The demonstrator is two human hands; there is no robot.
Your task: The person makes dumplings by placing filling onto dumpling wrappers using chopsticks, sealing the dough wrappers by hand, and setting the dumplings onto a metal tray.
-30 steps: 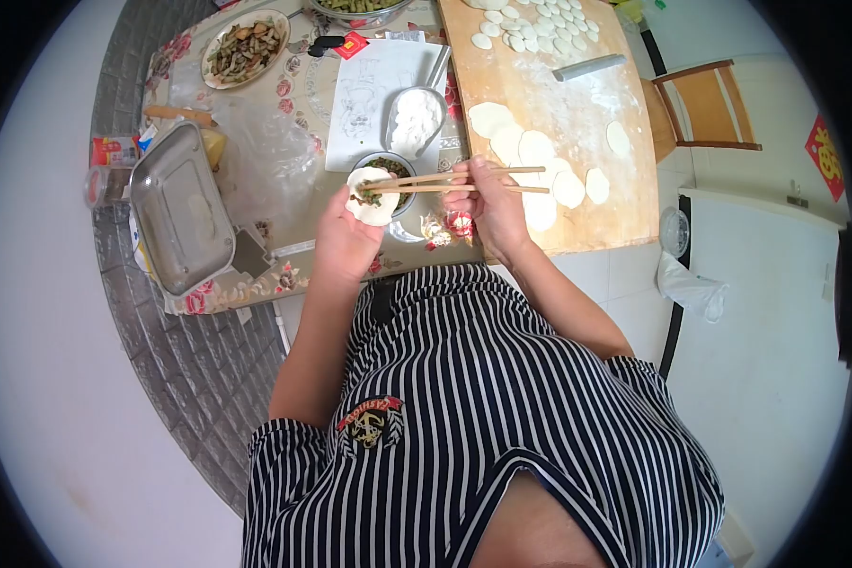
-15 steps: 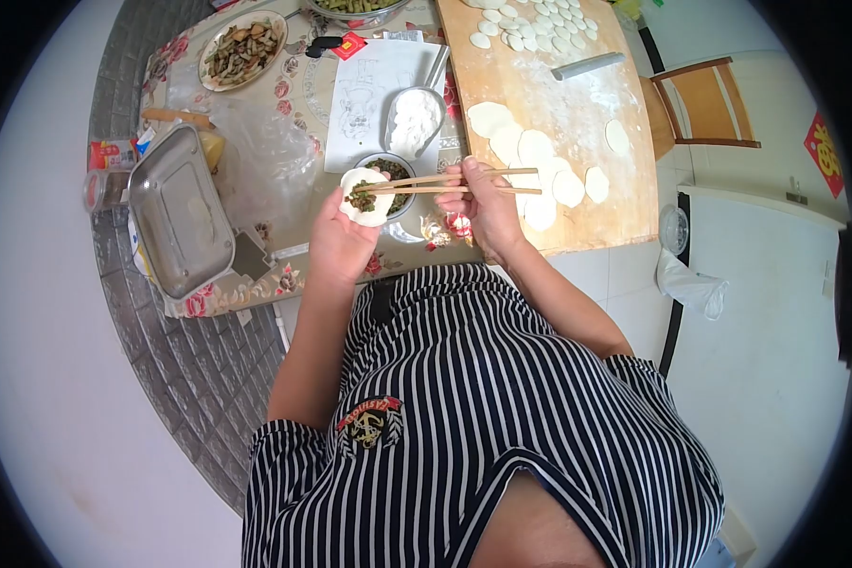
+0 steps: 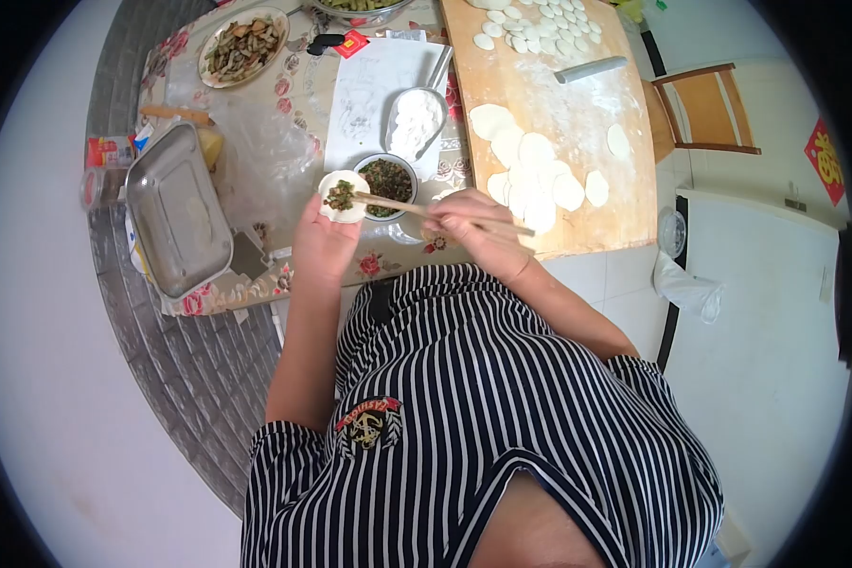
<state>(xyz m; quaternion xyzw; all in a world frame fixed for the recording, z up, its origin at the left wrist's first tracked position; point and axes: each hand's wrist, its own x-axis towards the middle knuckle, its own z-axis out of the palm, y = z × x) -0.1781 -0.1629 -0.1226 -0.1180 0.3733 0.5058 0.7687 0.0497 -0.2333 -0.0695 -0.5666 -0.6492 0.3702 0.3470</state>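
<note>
On the fingers of my left hand [image 3: 326, 242] lies a round white dough wrapper [image 3: 343, 212], with green and brown filling [image 3: 340, 196] at its centre. My right hand [image 3: 475, 227] is closed around a pair of wooden chopsticks [image 3: 398, 205], whose tips touch the filling. Between my hands, a bowl [image 3: 387, 182] of chopped dark green filling stands on the flowered tablecloth. Behind it a metal scoop [image 3: 415, 123] of white flour rests on a sheet of paper [image 3: 357, 104]. Flat wrappers [image 3: 537, 170] overlap on the wooden board to the right.
The floury wooden board [image 3: 587, 109] carries a grey bar-shaped tool [image 3: 590, 69] and several small dough pieces [image 3: 549, 28]. At the left are a metal tray [image 3: 180, 213], a plate of food [image 3: 244, 47] and a plastic bag [image 3: 265, 151]. A chair [image 3: 708, 106] stands beyond the board.
My left hand has moved left with the wrapper, away from the bowl. My right hand has lowered and turned, tilting the chopsticks. Filling now sits on the wrapper, and more of the bowl shows.
</note>
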